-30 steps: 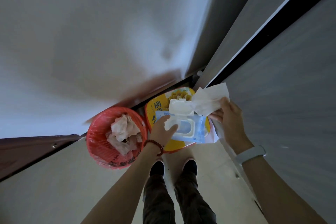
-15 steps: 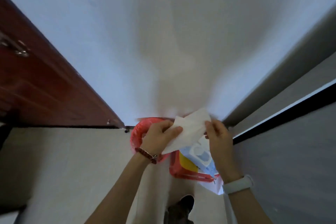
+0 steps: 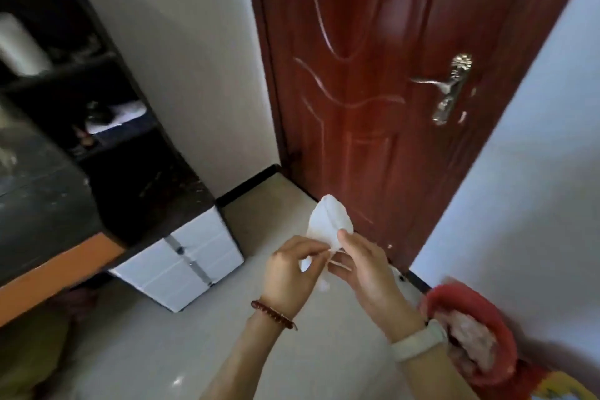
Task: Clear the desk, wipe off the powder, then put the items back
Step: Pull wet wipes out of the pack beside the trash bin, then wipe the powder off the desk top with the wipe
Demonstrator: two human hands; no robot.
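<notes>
Crumpled tissues (image 3: 470, 344) in red basket (image 3: 500, 318), beside right hand (image 3: 367, 273).

A thin white wet wipe (image 3: 329, 224), crumpled and partly folded, stands upright in mid-air above the pale floor, pinched at its lower edge between two hands.

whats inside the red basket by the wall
The red plastic basket holds crumpled whitish used wipes. Whatever lies beneath them is covered, and the right forearm hides the basket's near edge.
</notes>
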